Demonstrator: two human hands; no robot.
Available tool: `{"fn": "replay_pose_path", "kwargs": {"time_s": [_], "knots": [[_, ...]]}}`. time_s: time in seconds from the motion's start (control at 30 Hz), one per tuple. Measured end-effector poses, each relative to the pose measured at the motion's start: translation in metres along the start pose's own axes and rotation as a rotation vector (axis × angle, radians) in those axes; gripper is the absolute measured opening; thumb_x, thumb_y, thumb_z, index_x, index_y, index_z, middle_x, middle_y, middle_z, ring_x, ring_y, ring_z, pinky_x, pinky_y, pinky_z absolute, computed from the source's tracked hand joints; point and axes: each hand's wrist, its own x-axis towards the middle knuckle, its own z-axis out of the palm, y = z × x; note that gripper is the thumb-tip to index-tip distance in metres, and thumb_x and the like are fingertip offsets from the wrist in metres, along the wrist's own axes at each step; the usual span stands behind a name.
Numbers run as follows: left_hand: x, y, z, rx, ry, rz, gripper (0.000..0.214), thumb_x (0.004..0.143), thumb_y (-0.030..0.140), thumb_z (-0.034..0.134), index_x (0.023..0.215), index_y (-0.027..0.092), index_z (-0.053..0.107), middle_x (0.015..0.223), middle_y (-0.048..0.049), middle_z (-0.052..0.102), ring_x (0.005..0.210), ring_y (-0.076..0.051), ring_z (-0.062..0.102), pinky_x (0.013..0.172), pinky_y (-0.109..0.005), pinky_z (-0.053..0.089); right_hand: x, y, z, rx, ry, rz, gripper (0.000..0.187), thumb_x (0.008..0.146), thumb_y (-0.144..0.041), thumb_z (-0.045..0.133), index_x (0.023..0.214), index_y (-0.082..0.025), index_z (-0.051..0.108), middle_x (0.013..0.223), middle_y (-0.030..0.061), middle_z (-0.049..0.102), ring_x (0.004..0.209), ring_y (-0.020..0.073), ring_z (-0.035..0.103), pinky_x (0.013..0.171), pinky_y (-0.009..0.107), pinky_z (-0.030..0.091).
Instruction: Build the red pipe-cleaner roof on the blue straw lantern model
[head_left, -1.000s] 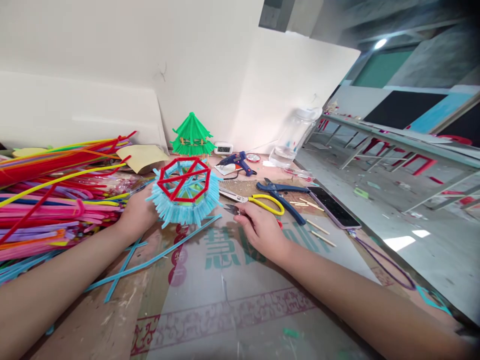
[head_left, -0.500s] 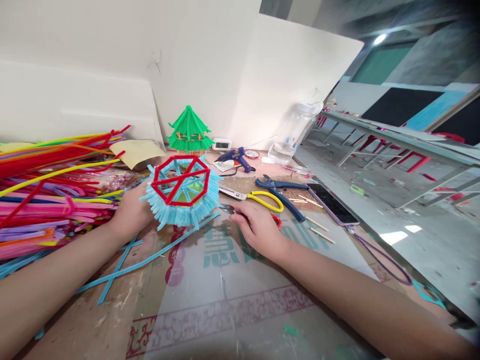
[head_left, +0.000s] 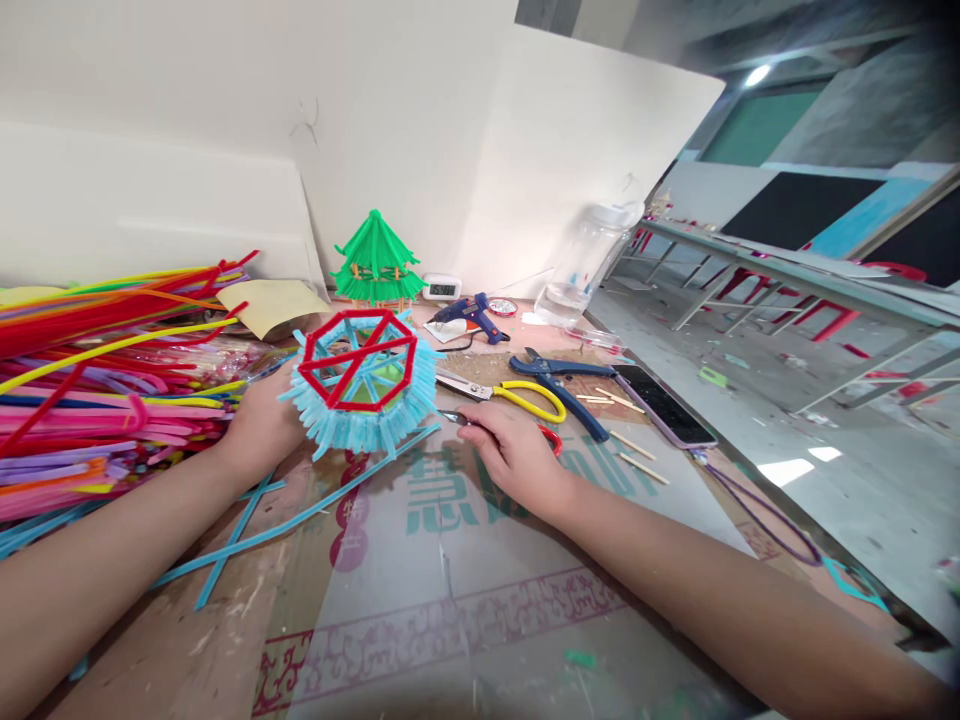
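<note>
My left hand [head_left: 264,425] grips the left side of a light-blue fringed pipe-cleaner model [head_left: 360,430]; its fingertips are hidden behind it. A red octagon frame with two crossing bars [head_left: 361,361] tops the model. My right hand [head_left: 521,460] is closed round red-handled scissors [head_left: 553,438] lying low over the table; their metal tips point left toward the blue fringe, and most of the tool is hidden by the hand. Blue pipe-cleaner strips [head_left: 300,520] lie below the model. Just behind it stands a green tiered roof model [head_left: 377,262].
Pipe-cleaner bundles [head_left: 112,400] fill the left side. Yellow-handled scissors [head_left: 534,398], blue pliers [head_left: 562,385], a glue gun [head_left: 476,315], small wooden sticks [head_left: 637,468] and a phone [head_left: 667,405] lie beyond my right hand. A water jar [head_left: 585,265] and small clock [head_left: 442,288] stand behind.
Hardly anything differs. The view has shifted very slightly; both hands keep their places and their holds.
</note>
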Motion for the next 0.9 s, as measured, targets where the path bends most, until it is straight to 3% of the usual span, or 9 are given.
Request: {"fn": "replay_pose_path", "kwargs": {"time_s": [0.17,0.33,0.6,0.7,0.8,0.9], "knots": [[0.001,0.002,-0.002,0.004,-0.013,-0.011,0.036,0.085,0.027,0.042,0.109,0.014,0.066,0.13,-0.0159,0.064,0.119,-0.028,0.059,0.104,-0.042,0.045,0.001,-0.001,-0.001,0.025,-0.009,0.024,0.021,0.099,-0.027,0.05,0.108,-0.015,0.064,0.096,0.0102,0.072,0.088,0.0196,0.067,0.077,0.033,0.053],[0.001,0.002,-0.001,0.012,-0.01,-0.025,0.033,0.084,0.028,0.044,0.105,0.018,0.067,0.129,-0.0123,0.066,0.12,-0.027,0.057,0.104,-0.041,0.045,0.0,-0.003,-0.004,0.039,-0.026,0.051,0.022,0.099,-0.027,0.048,0.112,-0.014,0.062,0.095,0.0108,0.071,0.087,0.0202,0.067,0.077,0.033,0.053],[0.0,0.001,0.0,-0.003,-0.004,-0.032,0.038,0.086,0.032,0.044,0.117,0.021,0.065,0.117,-0.0089,0.071,0.125,-0.027,0.054,0.107,-0.042,0.043,0.0,-0.003,-0.004,0.069,-0.041,0.089,0.023,0.099,-0.028,0.047,0.107,-0.016,0.065,0.095,0.0097,0.073,0.087,0.0198,0.067,0.077,0.032,0.053],[0.002,0.001,0.002,-0.008,-0.018,-0.032,0.039,0.088,0.029,0.043,0.12,0.019,0.064,0.123,-0.0096,0.068,0.126,-0.026,0.053,0.109,-0.041,0.042,0.0,-0.001,-0.003,0.088,-0.005,0.132,0.023,0.099,-0.027,0.046,0.108,-0.017,0.065,0.098,0.0093,0.074,0.088,0.0199,0.068,0.078,0.032,0.053],[0.006,-0.004,0.009,0.003,-0.059,-0.044,0.035,0.086,0.025,0.044,0.112,0.018,0.067,0.127,-0.0111,0.066,0.126,-0.026,0.054,0.109,-0.038,0.042,0.0,0.002,-0.002,0.106,0.06,0.226,0.027,0.099,-0.029,0.046,0.115,-0.016,0.063,0.107,0.0111,0.073,0.097,0.0216,0.068,0.085,0.034,0.053],[0.011,-0.009,0.015,0.042,-0.104,-0.102,0.028,0.08,0.019,0.048,0.097,0.016,0.07,0.113,-0.0137,0.071,0.117,-0.029,0.062,0.104,-0.04,0.047,0.0,0.005,0.0,0.113,0.049,0.329,0.034,0.099,-0.03,0.046,0.126,-0.016,0.059,0.11,0.0111,0.071,0.1,0.0224,0.066,0.088,0.037,0.053]]}}
